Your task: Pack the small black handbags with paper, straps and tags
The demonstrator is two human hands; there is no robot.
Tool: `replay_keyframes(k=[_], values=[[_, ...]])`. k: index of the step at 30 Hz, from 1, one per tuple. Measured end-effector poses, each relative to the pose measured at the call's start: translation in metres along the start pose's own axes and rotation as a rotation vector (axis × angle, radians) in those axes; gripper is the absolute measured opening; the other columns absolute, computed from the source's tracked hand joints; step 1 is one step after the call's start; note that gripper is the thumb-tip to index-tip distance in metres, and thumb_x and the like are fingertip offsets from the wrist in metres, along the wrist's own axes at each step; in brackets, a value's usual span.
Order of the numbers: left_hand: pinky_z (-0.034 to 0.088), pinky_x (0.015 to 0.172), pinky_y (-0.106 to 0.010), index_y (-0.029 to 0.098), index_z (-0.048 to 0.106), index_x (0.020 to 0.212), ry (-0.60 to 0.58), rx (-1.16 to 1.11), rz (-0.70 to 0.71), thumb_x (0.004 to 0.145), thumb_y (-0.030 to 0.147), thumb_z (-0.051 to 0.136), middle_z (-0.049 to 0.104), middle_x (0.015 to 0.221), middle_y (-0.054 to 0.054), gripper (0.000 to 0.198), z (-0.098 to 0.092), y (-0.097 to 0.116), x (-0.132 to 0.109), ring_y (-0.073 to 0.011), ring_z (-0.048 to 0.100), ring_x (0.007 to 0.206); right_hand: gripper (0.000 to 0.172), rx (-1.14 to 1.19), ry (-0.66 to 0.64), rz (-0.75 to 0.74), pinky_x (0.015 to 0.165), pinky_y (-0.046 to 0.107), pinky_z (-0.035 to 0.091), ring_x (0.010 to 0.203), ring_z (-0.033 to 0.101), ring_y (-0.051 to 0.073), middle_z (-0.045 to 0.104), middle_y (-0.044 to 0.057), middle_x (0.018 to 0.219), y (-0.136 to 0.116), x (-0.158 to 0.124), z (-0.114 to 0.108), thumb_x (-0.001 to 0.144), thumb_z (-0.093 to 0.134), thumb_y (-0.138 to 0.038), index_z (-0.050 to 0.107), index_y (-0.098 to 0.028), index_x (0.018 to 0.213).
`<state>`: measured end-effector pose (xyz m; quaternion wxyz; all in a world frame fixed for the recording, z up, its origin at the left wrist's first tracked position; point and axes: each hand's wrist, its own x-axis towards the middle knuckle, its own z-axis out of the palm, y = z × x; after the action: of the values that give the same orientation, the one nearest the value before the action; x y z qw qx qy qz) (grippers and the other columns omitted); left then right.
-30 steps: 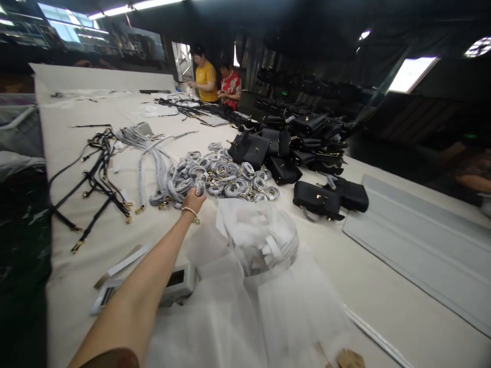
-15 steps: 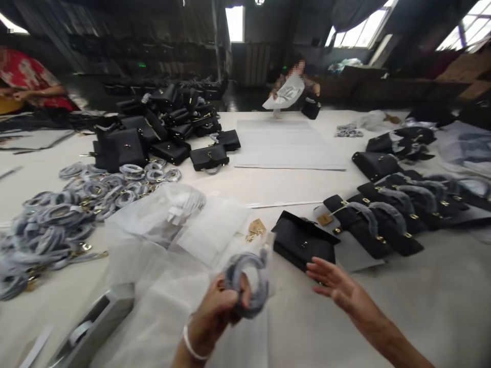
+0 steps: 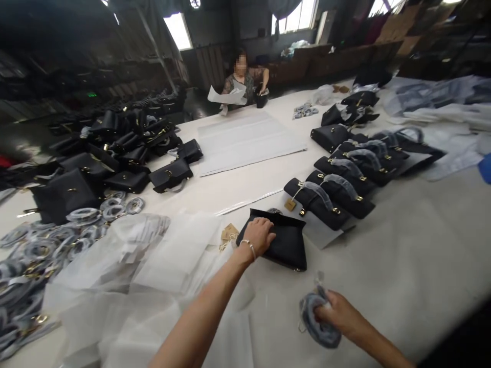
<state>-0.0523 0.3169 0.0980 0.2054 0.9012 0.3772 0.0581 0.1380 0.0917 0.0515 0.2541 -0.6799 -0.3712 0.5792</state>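
In the head view a black handbag lies on the pale table, its flap side tipped up. My left hand, with a bracelet on its wrist, reaches over the bag's left part, fingers curled onto its upper edge; the fingertips are partly hidden. Lower right, my right hand is closed around a coiled shoulder strap in grey-looking wrapping, held in front of the bag. Brown paper tags with gold-coloured cords lie just left of the bag.
Wrapped-handle black handbags stand in a row on the right. Coiled straps and heaped black bags fill the left. Translucent sheets cover the near left. Across the table, a co-worker handles a white sheet.
The coiled strap has passed from my left hand to my right. My left hand has moved onto the handbag, which now lies turned differently. The view has swung right.
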Motion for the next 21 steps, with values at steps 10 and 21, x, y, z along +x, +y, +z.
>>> replay_keyframes(k=[10,21], values=[[0.039,0.094,-0.047,0.017,0.068,0.085,-0.223,0.384,0.093,0.064,0.046,0.083,0.067,0.094,-0.013,0.039,-0.013,-0.004,0.062,-0.0339,0.054,0.104,0.035,-0.294,0.186,-0.324,0.096,0.038,0.049,0.105,0.064,0.024,0.069,0.007,0.114,-0.069,0.02,-0.032,0.084,0.056,-0.04,0.067,-0.023,0.113],[0.039,0.093,-0.036,0.023,0.06,0.092,0.369,0.18,0.253,0.092,0.015,0.052,0.065,0.089,-0.001,0.012,0.059,0.034,-0.167,-0.0174,0.058,0.09,0.037,-0.524,0.113,-0.457,0.086,0.036,0.053,0.087,0.068,0.02,0.069,0.008,0.111,-0.141,0.058,0.013,0.087,0.047,-0.03,0.063,-0.02,0.12]])
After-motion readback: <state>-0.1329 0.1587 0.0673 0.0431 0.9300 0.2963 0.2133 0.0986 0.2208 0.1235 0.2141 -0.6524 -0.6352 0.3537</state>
